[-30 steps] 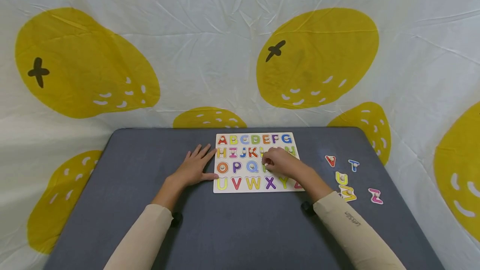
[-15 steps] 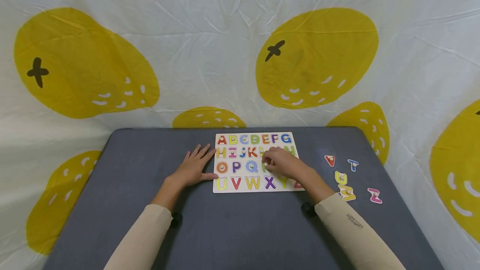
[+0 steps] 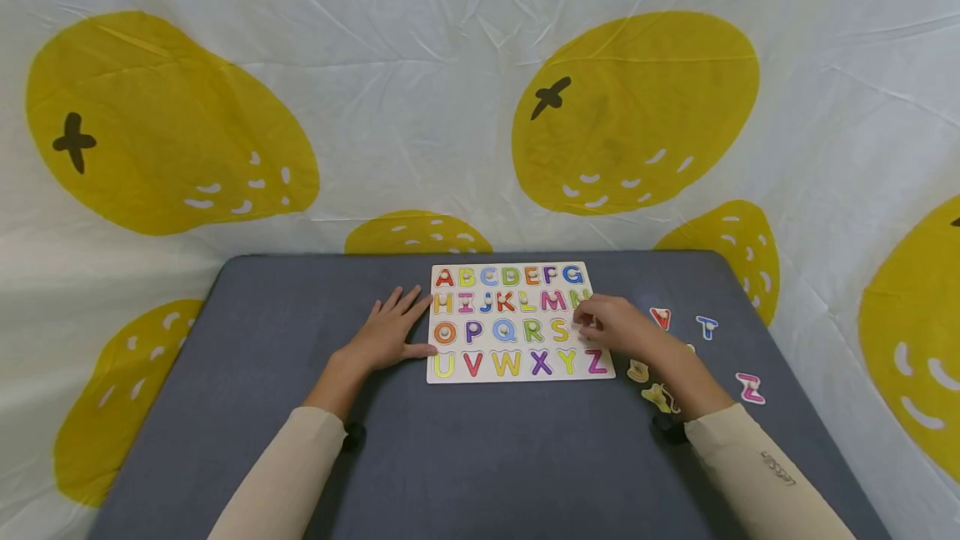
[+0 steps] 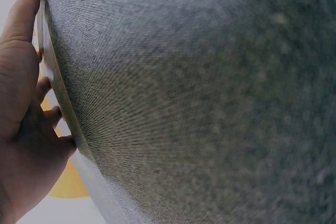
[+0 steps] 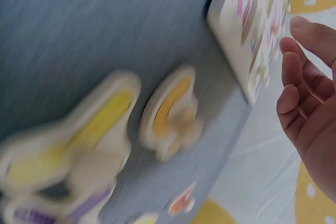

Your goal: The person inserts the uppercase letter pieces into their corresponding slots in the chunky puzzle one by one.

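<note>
The wooden alphabet puzzle board point(image 3: 491, 347) lies on the dark table, with knobbed letter pieces in its upper rows. A green R piece point(image 3: 533, 330) sits in the third row. My left hand point(image 3: 384, 338) lies with spread fingers at the board's left edge, fingertips and thumb touching it. My right hand point(image 3: 613, 325) hovers at the board's right side, fingers loosely curled. Nothing shows between its fingers in the right wrist view. Below that wrist lie a yellow letter piece point(image 5: 100, 124), an orange-yellow curved piece point(image 5: 170, 108) and a purple piece point(image 5: 89, 203).
Right of the board lie a red V piece point(image 3: 661, 319), a blue T piece point(image 3: 707, 327) and a pink Z piece point(image 3: 750, 388). The right forearm hides part of the loose pieces. A white curtain with yellow fruit shapes point(image 3: 637, 115) hangs behind the grey table point(image 3: 480, 465).
My right hand has left the R piece and moved right to the board's edge, uncovering the R, the S and the M. The left hand has stayed in place.
</note>
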A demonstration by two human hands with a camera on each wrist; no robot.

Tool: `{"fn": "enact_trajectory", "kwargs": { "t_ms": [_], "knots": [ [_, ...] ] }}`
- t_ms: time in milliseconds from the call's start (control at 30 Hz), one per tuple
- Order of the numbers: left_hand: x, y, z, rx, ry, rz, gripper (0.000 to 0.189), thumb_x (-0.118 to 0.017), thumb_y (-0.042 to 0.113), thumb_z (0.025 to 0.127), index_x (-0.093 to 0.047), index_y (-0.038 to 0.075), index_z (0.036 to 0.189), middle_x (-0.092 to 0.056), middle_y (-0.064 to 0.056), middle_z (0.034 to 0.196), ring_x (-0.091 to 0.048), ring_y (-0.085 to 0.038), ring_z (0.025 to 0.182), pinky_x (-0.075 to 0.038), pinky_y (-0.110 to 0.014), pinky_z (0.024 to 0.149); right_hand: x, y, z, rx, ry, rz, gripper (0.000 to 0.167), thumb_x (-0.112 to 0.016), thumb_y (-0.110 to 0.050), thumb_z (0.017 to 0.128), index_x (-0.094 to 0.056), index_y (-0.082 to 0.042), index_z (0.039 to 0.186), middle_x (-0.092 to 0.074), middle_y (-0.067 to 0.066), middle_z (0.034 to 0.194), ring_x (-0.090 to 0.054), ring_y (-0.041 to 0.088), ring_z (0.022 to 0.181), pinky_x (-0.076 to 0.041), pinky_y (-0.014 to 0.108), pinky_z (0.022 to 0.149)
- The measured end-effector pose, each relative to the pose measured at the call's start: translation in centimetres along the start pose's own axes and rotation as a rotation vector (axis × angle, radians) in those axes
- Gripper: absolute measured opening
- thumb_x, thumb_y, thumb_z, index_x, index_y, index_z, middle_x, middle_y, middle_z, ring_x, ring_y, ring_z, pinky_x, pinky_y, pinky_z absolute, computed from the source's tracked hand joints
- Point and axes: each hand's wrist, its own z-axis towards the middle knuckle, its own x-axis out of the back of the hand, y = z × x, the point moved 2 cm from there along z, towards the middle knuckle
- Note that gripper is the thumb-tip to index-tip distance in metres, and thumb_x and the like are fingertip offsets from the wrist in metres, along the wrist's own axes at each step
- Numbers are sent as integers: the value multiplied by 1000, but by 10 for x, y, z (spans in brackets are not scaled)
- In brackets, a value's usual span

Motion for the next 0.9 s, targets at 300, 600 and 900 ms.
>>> {"fn": "enact_trajectory", "kwargs": {
  "t_ms": [300,600,900],
  "knots": [
    [0,-2,2,4,2,4,100,-73,61,89,-26,19,166,-21,-15,172,-11,-46,159,-14,-72,122,14,23,-33,-1,-7,3,11,-80,-7,88,-74,-8,98,-64,-4,86,-53,6,74,-50,29,67],
    [-1,-3,2,5,-7,9,99,-72,60,89,-26,18,166,-20,-15,172,-10,-46,159,-14,-72,122,18,38,-61,-55,2,31,11,-82,-10,88,-74,-10,96,-67,-8,85,-55,1,73,-52,28,66],
    [-2,-1,2,11,-11,8,98,-72,60,90,-26,18,166,-20,-15,172,-10,-46,159,-14,-72,122,15,47,-90,-30,36,62,12,-82,-10,87,-73,-15,92,-62,-16,78,-49,-5,68,-48,24,61]
  ]
}}
